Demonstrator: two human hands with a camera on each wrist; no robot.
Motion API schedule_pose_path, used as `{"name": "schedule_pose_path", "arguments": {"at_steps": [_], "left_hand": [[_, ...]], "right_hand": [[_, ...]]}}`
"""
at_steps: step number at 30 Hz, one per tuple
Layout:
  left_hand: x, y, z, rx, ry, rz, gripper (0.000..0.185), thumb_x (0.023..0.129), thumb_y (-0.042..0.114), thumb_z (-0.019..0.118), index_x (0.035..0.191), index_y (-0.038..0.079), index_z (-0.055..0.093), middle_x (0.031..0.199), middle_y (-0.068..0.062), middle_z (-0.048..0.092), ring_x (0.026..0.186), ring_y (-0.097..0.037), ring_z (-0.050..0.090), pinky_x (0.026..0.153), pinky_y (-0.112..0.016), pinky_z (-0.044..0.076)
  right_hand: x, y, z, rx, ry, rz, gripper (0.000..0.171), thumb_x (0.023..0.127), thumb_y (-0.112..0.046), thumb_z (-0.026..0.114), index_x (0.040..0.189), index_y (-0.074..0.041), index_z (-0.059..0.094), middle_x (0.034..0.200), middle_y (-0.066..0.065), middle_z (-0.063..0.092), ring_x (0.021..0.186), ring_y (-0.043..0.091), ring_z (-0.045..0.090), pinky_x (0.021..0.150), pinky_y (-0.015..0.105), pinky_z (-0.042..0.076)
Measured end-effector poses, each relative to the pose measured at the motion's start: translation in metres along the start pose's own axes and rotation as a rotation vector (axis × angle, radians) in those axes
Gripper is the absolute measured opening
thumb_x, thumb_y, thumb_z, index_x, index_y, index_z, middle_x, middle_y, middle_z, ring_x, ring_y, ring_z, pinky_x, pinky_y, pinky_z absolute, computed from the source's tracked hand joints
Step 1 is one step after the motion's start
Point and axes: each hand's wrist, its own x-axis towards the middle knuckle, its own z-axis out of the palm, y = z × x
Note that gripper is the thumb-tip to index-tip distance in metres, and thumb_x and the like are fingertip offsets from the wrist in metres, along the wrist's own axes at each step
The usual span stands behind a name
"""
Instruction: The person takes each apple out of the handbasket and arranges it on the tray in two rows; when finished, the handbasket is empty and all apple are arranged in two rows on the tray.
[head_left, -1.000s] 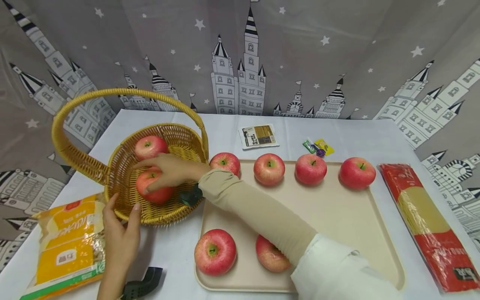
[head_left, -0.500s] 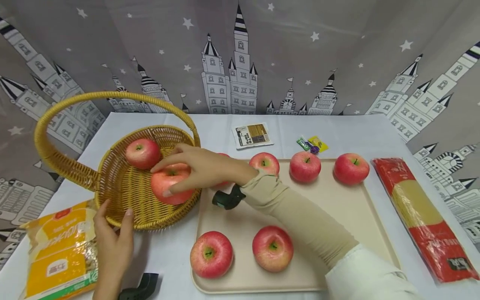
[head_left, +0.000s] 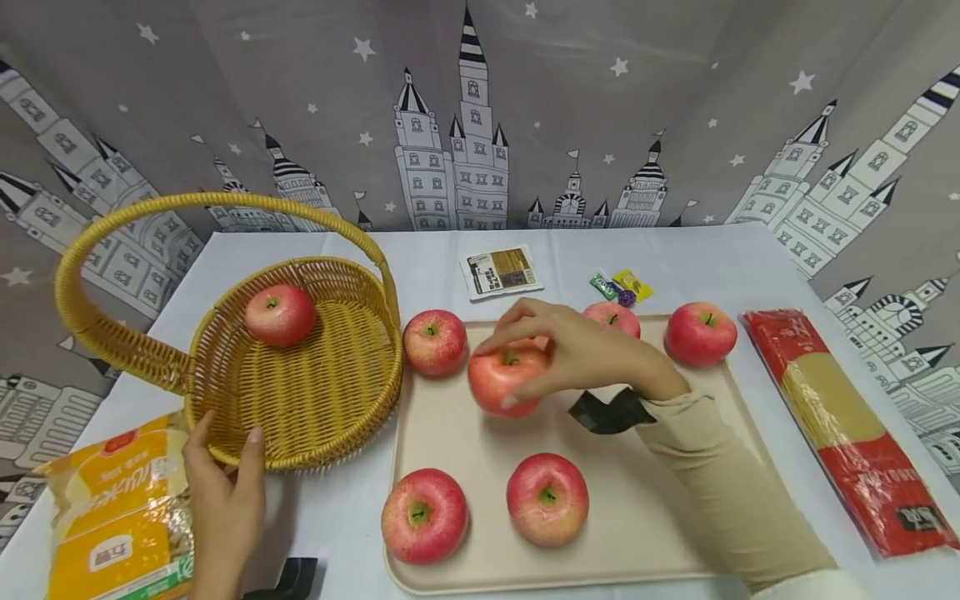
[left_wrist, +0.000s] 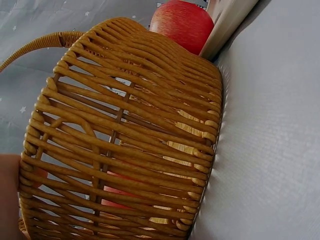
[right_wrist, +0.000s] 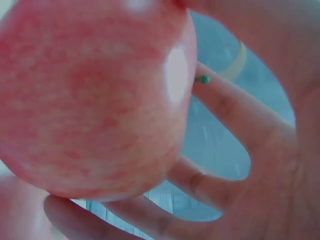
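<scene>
My right hand (head_left: 577,350) holds a red apple (head_left: 506,379) over the tray (head_left: 637,500), its fingers and thumb spread round the fruit. Up close in the right wrist view, the apple (right_wrist: 95,100) fills much of the picture, with fingers curled beneath and behind it. My left hand (head_left: 225,492) grips the near rim of the wicker basket (head_left: 300,458). From the left wrist, the basket's woven side (left_wrist: 120,130) hides most of that hand. One apple (head_left: 281,315) lies inside the basket at the back left.
Several apples sit on the tray, among them a front-left apple (head_left: 425,516) and a back-right apple (head_left: 701,333). A yellow food bag (head_left: 120,517) lies left, a red noodle packet (head_left: 847,429) right. Behind are a flat sachet (head_left: 501,272) and small candies (head_left: 622,287).
My right hand has lifted an apple out of the basket and carried it rightward over the tray. My left hand stays at the basket's rim.
</scene>
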Motion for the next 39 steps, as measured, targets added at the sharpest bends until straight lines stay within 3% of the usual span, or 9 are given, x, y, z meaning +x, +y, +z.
{"name": "schedule_pose_path", "arguments": {"at_steps": [3, 8, 16, 19, 25, 32, 39], "left_hand": [[0.0, 0.0, 0.0, -0.002, 0.004, 0.007, 0.06, 0.094, 0.03, 0.041, 0.144, 0.012, 0.012, 0.148, -0.017, 0.015, 0.135, -0.033, 0.019, 0.101, -0.058, 0.026], [0.0, 0.0, 0.0, -0.004, 0.008, 0.013, 0.061, 0.094, 0.03, 0.041, 0.144, 0.011, 0.012, 0.148, -0.018, 0.014, 0.136, -0.033, 0.017, 0.103, -0.058, 0.024], [-0.001, -0.005, -0.001, 0.004, 0.004, 0.007, 0.061, 0.094, 0.03, 0.041, 0.144, 0.012, 0.011, 0.149, -0.018, 0.012, 0.138, -0.032, 0.013, 0.107, -0.055, 0.018], [-0.001, -0.004, -0.002, 0.002, 0.001, 0.009, 0.061, 0.094, 0.03, 0.041, 0.144, 0.011, 0.011, 0.149, -0.018, 0.012, 0.137, -0.032, 0.013, 0.107, -0.056, 0.018], [0.001, -0.004, 0.0, 0.0, -0.001, 0.02, 0.061, 0.095, 0.029, 0.04, 0.144, 0.01, 0.011, 0.148, -0.02, 0.012, 0.136, -0.035, 0.015, 0.103, -0.059, 0.022], [0.001, -0.004, 0.0, -0.003, 0.001, 0.029, 0.06, 0.095, 0.027, 0.041, 0.144, 0.01, 0.012, 0.147, -0.02, 0.014, 0.134, -0.036, 0.018, 0.101, -0.059, 0.026], [0.0, -0.002, -0.001, 0.005, -0.003, 0.013, 0.06, 0.095, 0.029, 0.04, 0.144, 0.01, 0.011, 0.147, -0.02, 0.013, 0.136, -0.035, 0.016, 0.102, -0.059, 0.024]], "right_hand": [[-0.032, 0.019, -0.007, 0.044, 0.057, 0.095, 0.05, 0.066, -0.038, 0.079, 0.113, -0.034, 0.062, 0.112, -0.009, 0.051, 0.104, 0.008, 0.044, 0.079, 0.03, 0.046], [-0.085, 0.043, -0.013, 0.006, 0.137, 0.221, 0.052, 0.066, -0.038, 0.078, 0.115, -0.035, 0.06, 0.116, -0.008, 0.049, 0.106, 0.007, 0.041, 0.075, 0.029, 0.047], [-0.147, 0.051, -0.011, -0.02, 0.19, 0.379, 0.054, 0.067, -0.031, 0.078, 0.116, -0.034, 0.056, 0.114, -0.011, 0.049, 0.099, -0.002, 0.044, 0.07, 0.023, 0.048], [-0.157, 0.049, -0.005, -0.016, 0.182, 0.393, 0.055, 0.067, -0.033, 0.078, 0.116, -0.035, 0.055, 0.115, -0.011, 0.047, 0.099, -0.003, 0.043, 0.069, 0.022, 0.048], [-0.163, 0.048, 0.018, 0.014, 0.179, 0.307, 0.053, 0.067, -0.032, 0.078, 0.116, -0.031, 0.057, 0.113, -0.009, 0.05, 0.098, -0.003, 0.046, 0.067, 0.022, 0.046], [-0.165, 0.048, 0.039, 0.022, 0.172, 0.32, 0.056, 0.063, -0.035, 0.08, 0.114, -0.034, 0.056, 0.111, -0.014, 0.047, 0.096, -0.002, 0.047, 0.068, 0.02, 0.044], [-0.17, 0.043, 0.047, -0.061, 0.117, 0.316, 0.067, 0.066, -0.047, 0.075, 0.126, -0.033, 0.049, 0.12, -0.016, 0.04, 0.108, -0.005, 0.035, 0.086, 0.021, 0.043]]}}
